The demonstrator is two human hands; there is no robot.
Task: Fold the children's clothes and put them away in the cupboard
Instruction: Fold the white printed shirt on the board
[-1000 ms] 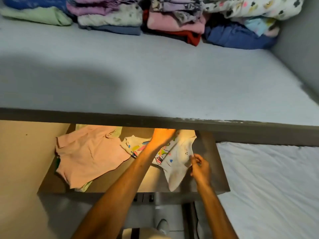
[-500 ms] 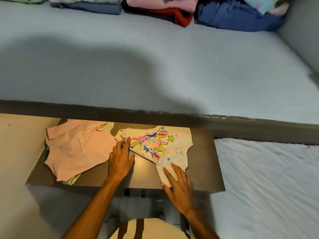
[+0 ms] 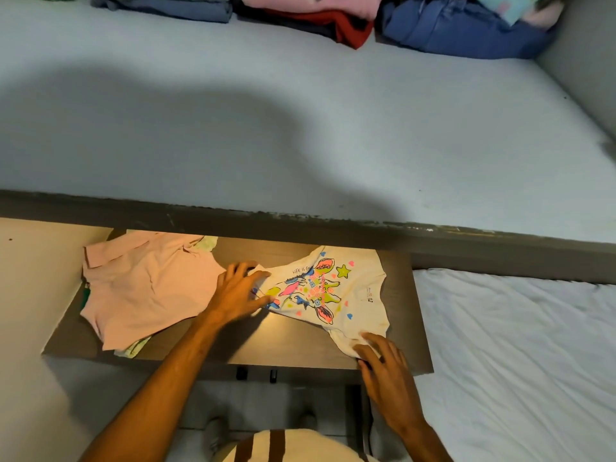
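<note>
While the printed white T-shirt [image 3: 336, 295] lies spread and slightly skewed on the small dark table [image 3: 403, 328], the main risk, as I judge it, is a crooked fold: its lower corner reaches close to the table's near edge, and a careless sweep could drag the cloth off toward the floor. The grey cupboard shelf [image 3: 300, 128] fills the upper view, and its dark front edge [image 3: 300, 221] overhangs the back of the table, so any lift of the shirt toward the folded stacks [image 3: 460, 31] at the shelf's back must clear that lip first. A white-sheeted bed [image 3: 516, 361] sits just to the right of the table. The pink garment [image 3: 146, 288], unfolded over a pale green piece [image 3: 133, 348], lies on the left of the table, its edge just beside the left hand [image 3: 238, 291], and could get caught up in a fold. That hand rests flat with spread fingers [image 3: 240, 268] on the shirt's left side, gripping nothing. The right hand [image 3: 386, 365] lies loosely open with fingers on the shirt's lower corner; whether it pinches the cloth I cannot tell.
</note>
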